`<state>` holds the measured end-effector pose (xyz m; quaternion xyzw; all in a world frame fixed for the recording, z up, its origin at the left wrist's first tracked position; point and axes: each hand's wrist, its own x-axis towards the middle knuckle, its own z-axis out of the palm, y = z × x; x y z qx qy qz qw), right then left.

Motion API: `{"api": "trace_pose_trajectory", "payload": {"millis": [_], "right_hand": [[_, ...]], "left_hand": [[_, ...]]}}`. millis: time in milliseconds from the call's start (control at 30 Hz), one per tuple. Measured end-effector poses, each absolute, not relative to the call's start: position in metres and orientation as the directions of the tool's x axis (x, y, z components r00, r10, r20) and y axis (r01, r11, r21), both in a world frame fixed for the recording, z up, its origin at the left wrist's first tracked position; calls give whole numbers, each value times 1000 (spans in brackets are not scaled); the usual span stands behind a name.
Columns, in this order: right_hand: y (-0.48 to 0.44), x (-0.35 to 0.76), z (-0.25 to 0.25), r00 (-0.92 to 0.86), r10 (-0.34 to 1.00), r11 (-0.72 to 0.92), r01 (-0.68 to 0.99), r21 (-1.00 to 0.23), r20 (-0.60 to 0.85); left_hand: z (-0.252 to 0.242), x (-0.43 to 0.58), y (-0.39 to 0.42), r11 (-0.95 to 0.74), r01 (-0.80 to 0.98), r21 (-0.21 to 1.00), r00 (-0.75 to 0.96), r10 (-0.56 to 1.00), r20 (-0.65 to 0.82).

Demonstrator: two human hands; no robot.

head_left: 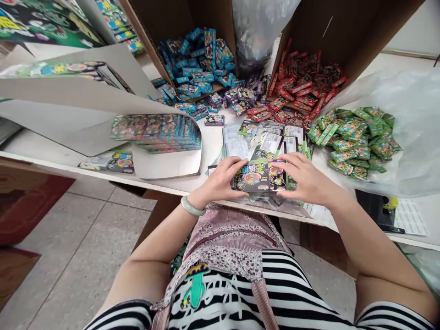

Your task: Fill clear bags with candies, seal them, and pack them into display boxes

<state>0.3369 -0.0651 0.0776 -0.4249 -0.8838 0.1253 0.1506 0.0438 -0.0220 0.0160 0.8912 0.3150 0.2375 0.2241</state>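
Near the front edge of the table, my two hands are on either side of a dark printed pack [252, 176] with bright lettering and a coloured picture. My left hand [223, 178] grips its left end, fingers at the back and thumb at the front. At the other end, my right hand [304, 178] closes the same way around a small purple-and-black box [277, 177] lined up against the pack. Whether the box sits in the pack or beside it I cannot tell. Beneath and behind lie overlapping printed sheets or flat packs [237, 142].
Small blue boxes [202, 68], purple ones [245, 94] and red ones [305, 87] spill from cardboard boxes at the back. Green packets [357, 137] lie on clear plastic at right. Stacked boxes [158, 130] stand in a white card tray [168, 162] at left.
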Motion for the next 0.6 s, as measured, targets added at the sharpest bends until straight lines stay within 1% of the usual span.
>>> {"api": "trace_pose_trajectory", "payload": {"millis": [100, 167, 267, 367, 433, 500, 600], "right_hand": [[-61, 332, 76, -602, 786, 593, 670, -446, 140], [-58, 328, 73, -554, 810, 567, 654, -501, 193], [-56, 322, 70, -450, 851, 521, 659, -543, 271], [-56, 315, 70, -483, 847, 514, 635, -577, 223], [-50, 311, 73, -493, 844, 503, 591, -631, 210], [-32, 307, 75, -379, 890, 436, 535, -724, 256], [28, 293, 72, -106, 945, 325, 443, -836, 311]], "left_hand": [[15, 44, -24, -705, 442, 554, 695, 660, 286], [13, 43, -24, -696, 450, 560, 665, 680, 311], [12, 42, -22, -644, 474, 600, 594, 737, 322], [11, 42, -20, -619, 422, 662, 581, 746, 327], [11, 41, -18, -599, 373, 709, 563, 753, 340], [12, 36, -16, -562, 325, 761, 520, 778, 353], [12, 25, -13, -499, 199, 844, 480, 800, 360]]}}
